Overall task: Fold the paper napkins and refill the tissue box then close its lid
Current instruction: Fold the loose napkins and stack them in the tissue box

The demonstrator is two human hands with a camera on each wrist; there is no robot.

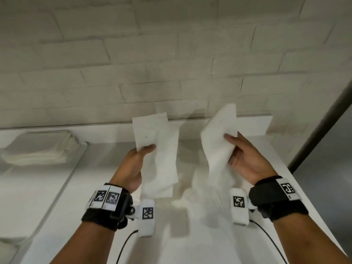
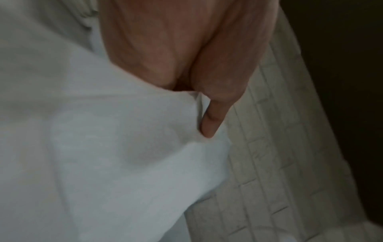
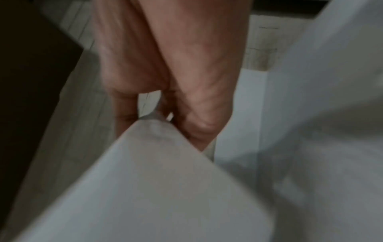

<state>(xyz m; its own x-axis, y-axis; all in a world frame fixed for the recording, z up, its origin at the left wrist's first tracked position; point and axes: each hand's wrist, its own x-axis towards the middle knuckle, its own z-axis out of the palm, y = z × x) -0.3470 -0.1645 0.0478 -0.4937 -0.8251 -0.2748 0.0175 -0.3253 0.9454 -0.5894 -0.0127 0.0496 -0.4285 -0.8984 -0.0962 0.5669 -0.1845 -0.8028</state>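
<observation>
Both hands are raised above the white counter, each with a white paper napkin. My left hand pinches a long folded napkin between thumb and fingers; it hangs down past the wrist. In the left wrist view the thumb presses on that napkin. My right hand grips a second napkin, tilted and blurred at its lower end. The right wrist view shows the fingers curled round this napkin. I cannot tell whether the two sheets join below.
A stack of white napkins lies at the left in a pale shallow container with rounded corners. A flat white block sits against the white brick wall. A grey metal surface stands at the right.
</observation>
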